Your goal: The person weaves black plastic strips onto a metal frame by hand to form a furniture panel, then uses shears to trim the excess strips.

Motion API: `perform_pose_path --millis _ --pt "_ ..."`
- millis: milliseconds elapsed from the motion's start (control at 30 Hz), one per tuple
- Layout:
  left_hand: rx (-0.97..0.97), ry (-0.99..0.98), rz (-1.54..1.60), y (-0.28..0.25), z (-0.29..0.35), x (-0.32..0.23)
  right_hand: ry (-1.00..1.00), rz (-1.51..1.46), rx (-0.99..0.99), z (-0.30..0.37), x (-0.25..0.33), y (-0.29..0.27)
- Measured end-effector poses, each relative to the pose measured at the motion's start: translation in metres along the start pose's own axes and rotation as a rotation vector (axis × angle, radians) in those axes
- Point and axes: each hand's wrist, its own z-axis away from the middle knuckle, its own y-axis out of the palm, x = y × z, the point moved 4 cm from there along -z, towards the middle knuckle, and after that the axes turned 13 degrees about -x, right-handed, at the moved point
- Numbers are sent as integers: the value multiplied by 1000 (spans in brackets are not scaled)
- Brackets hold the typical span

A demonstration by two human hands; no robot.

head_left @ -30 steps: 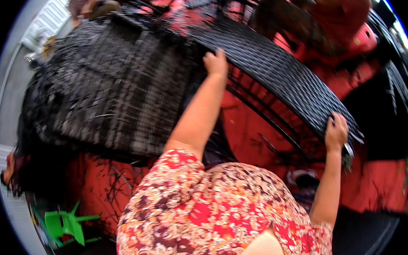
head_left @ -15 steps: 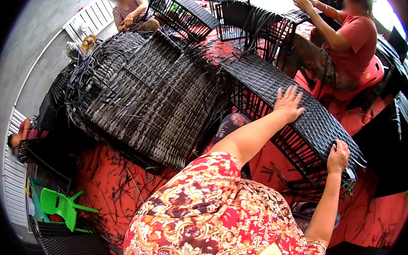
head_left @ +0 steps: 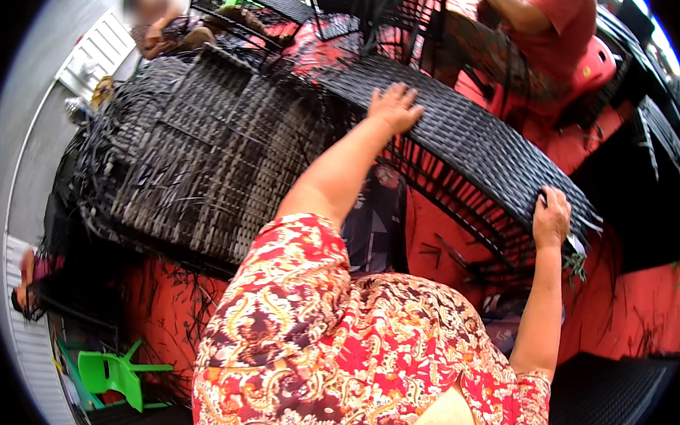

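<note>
In front of me a long black woven wicker frame [head_left: 477, 139] lies slantwise, its woven face up and its barred side toward me. My left hand [head_left: 395, 111] rests on the woven face toward its far left end, fingers spread and nothing held. At the near right end, my right hand [head_left: 552, 218] has its fingers bent over the edge of the frame. Loose strand ends stick out past that end. A small green tuft [head_left: 575, 266] and a whitish scrap hang just below the right hand.
A large grey-brown woven panel [head_left: 195, 157] with loose strands stands at left. One person in a red shirt [head_left: 550, 27] sits far right; another person [head_left: 160, 34] sits far left. A green plastic chair [head_left: 116, 374] is at lower left. Cut strips litter the red floor [head_left: 607, 307].
My left hand has slid along the woven face toward its far left end. My right hand stays at the near right end. The whole view has shifted somewhat.
</note>
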Motion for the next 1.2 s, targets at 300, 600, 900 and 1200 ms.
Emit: perform_pose_path --millis 300,600,900,1200 --pt "42 -104 -58 0 -23 75 69 58 49 -1 6 -15" --pt "81 -281 -320 -31 -35 127 101 -24 -39 -2 -1 -8" --pt "117 197 -32 33 -39 -138 137 -4 -59 2 -12 -13" --pt "127 577 175 27 29 -291 113 -94 -89 1 -9 -15"
